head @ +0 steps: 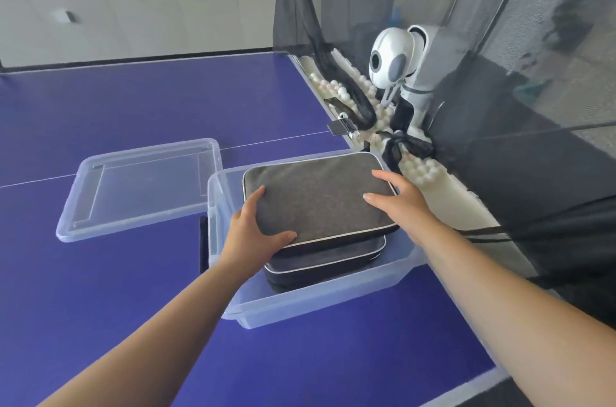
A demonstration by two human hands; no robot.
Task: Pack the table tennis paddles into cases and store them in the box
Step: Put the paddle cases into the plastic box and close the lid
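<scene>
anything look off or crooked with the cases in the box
Yes. The upper grey case lies skewed on the lower case, its far end riding over the clear box rim instead of sitting inside. The left hand grips its near corner; the right hand rests on top. The lid lies beside the box.

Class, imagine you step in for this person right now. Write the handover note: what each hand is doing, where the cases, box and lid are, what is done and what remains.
Left hand: grips the near-left corner of the top case, thumb on top.
Right hand: rests flat on the case's right side, fingers straight.
Top case sits tilted on the lower case inside the clear box, its far edge above the rim.
Lid lies on the blue table, left of the box.
Done: both cases closed, lower one stowed.
Left: settle the top case level, fit the lid.
</scene>
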